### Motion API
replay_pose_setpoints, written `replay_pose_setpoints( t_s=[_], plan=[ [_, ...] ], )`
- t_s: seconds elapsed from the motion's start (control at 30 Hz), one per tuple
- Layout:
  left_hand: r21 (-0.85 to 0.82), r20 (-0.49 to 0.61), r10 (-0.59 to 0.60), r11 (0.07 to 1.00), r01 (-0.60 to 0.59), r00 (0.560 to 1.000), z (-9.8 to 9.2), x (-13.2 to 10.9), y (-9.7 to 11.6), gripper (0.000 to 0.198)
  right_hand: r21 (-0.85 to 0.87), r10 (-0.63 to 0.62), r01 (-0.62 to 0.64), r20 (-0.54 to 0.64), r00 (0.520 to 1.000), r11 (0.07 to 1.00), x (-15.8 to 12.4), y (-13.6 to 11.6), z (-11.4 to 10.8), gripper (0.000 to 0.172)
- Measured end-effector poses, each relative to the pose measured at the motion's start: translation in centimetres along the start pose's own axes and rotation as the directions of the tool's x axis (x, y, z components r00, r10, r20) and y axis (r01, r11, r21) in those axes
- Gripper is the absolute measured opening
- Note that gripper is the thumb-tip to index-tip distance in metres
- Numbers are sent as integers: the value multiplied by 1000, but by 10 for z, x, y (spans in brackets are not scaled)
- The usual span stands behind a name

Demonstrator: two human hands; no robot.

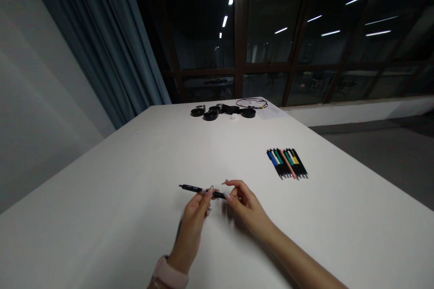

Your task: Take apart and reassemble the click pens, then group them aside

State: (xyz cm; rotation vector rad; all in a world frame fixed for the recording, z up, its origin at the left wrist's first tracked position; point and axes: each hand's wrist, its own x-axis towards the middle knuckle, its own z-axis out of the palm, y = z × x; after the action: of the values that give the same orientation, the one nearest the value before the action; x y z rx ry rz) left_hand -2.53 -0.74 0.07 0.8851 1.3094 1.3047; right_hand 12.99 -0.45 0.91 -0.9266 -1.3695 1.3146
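A black pen (pixel 191 188) is held nearly level above the white table, tilted slightly down to the right. My left hand (pixel 195 213) is closed around its middle, thumb on top and fingers behind. At the pen's right end is my right hand (pixel 249 207), its thumb against the end and the other fingers curled behind. The right index finger stretches out above, apart from the pen. To the right, a row of pens (pixel 287 164) lies side by side, with blue, white, green, pink and yellow barrels among black parts.
Toward the far edge of the white table (pixel 162 144) lie several black round rolls (pixel 210 116), a small white item (pixel 233 117), a coiled black cable (pixel 252 103) and a paper sheet (pixel 271 113). A blue curtain (pixel 111 40) and dark windows stand beyond.
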Motion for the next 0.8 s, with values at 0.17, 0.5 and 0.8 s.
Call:
replay_pose_setpoints(
  t_s=[0.17,0.5,0.8],
  plan=[
    [10,12,-6,1000,6,1000,0,2,-3,56,82,145,-153,97,985,985,0,-2,2,53],
    [38,-13,23,999,-23,1000,1,1,-3,56,-65,-24,25,23,999,998,-3,3,-1,42],
    [7,-42,28,1000,-28,999,-3,-1,-2,55,-390,-191,203,69,979,898,-5,4,-7,31]
  ],
)
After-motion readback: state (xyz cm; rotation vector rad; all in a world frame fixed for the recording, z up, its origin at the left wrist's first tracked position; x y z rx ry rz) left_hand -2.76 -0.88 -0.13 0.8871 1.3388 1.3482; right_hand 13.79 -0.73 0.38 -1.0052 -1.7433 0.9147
